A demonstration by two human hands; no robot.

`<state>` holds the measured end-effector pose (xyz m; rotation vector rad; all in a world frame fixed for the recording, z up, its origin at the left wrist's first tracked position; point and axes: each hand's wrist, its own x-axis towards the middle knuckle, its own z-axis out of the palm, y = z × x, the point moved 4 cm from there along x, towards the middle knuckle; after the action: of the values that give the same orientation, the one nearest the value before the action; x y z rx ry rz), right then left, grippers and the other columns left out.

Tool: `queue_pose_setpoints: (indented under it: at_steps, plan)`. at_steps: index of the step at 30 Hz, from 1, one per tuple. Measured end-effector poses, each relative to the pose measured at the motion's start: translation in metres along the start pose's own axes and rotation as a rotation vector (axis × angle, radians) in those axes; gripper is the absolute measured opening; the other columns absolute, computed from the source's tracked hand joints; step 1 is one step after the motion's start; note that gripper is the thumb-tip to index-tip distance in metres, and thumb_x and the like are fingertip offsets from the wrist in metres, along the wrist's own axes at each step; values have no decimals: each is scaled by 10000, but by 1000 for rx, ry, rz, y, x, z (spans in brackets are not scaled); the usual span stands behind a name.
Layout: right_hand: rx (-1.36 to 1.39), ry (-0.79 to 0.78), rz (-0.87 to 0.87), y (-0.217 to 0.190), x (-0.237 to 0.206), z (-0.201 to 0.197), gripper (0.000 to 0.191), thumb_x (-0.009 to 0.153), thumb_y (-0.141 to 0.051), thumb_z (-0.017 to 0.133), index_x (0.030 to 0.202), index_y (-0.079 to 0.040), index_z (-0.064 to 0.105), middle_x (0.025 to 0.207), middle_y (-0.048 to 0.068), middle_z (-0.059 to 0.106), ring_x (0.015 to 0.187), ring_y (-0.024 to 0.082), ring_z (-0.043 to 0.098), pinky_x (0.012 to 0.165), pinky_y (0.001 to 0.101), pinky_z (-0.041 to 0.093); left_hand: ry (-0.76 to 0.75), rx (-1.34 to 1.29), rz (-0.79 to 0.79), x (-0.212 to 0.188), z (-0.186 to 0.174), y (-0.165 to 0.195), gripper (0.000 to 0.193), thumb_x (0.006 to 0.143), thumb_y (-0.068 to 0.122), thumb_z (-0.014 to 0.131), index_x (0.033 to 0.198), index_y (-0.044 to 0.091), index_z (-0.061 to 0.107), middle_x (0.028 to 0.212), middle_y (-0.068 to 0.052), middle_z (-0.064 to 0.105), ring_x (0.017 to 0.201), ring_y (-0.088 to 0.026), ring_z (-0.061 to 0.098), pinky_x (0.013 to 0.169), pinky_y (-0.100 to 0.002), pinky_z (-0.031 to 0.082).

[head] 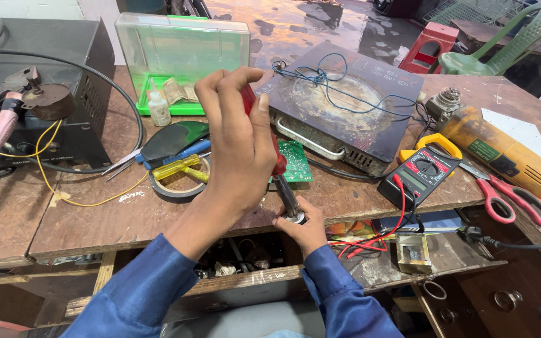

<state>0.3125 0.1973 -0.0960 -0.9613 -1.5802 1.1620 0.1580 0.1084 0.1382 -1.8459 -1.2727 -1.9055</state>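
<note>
left hand [236,141] is closing its fingers around the red-handled screwdriver [281,172], holding it upright at the worn wooden bench's [95,213] front edge | right hand [305,228] is pinching a small round metal part [293,218] under the tip; green circuit board [296,161] is lying just behind; yellow-and-black multimeter [421,172] is sitting to the right

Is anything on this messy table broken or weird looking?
Yes. The induction cooktop sits crooked on the workbench, its glass top stained brown, with loose blue wire tangled on it. A green circuit board lies bare beside it.
</note>
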Motion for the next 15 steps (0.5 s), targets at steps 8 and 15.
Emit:
queue_pose_setpoints:
  at_steps: [8,15]
  plan:
    - [1,-21,-38,1,1,1,186,674,-49,818,803,-51,684,737,-18,630,698,73,569,651,260,461,-7,35,38,1,1,3,218,1151,55,475,1365,15,452,1320,-204,375,1280,-326,434,1112,-422,411]
    - [39,-34,-11,2,1,3,190,678,-40,809,809,-50,673,743,-12,639,707,77,582,657,259,472,-21,5,32,1,2,4,221,1153,45,470,1371,12,445,1311,-202,361,1258,-304,447,1102,-411,418]
